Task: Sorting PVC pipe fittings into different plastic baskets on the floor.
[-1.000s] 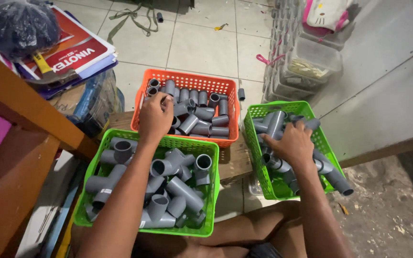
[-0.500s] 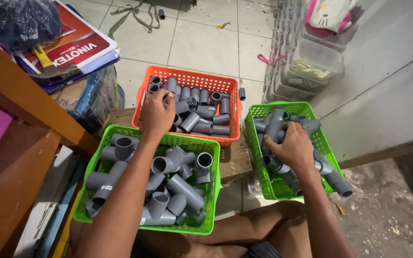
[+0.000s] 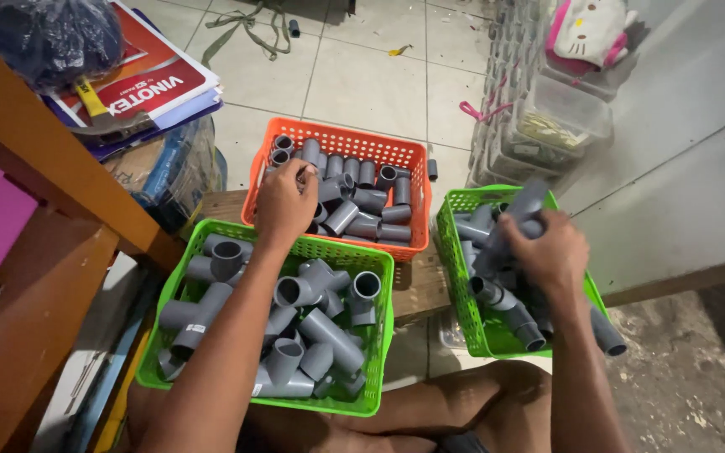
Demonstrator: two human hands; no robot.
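Note:
My left hand (image 3: 283, 205) reaches into the orange basket (image 3: 341, 143) and closes its fingers on a short grey pipe piece (image 3: 305, 172) among several others. My right hand (image 3: 551, 252) is over the right green basket (image 3: 461, 289), gripping a long grey pipe assembly (image 3: 518, 208) and lifting it, tilted, above the other joined fittings. The near green basket (image 3: 253, 398) holds several grey tee fittings (image 3: 216, 260) below my left forearm.
All baskets sit on a low wooden bench (image 3: 417, 281). A wooden table (image 3: 35, 168) with a red book (image 3: 140, 84) and dark bag stands left. Clear plastic boxes (image 3: 547, 117) line the wall at right. Tiled floor lies beyond, my bare knee below.
My right hand has closed on the long pipe assembly and raised it out of the right green basket. My left hand has stayed in the orange basket, its fingers curling on a short piece.

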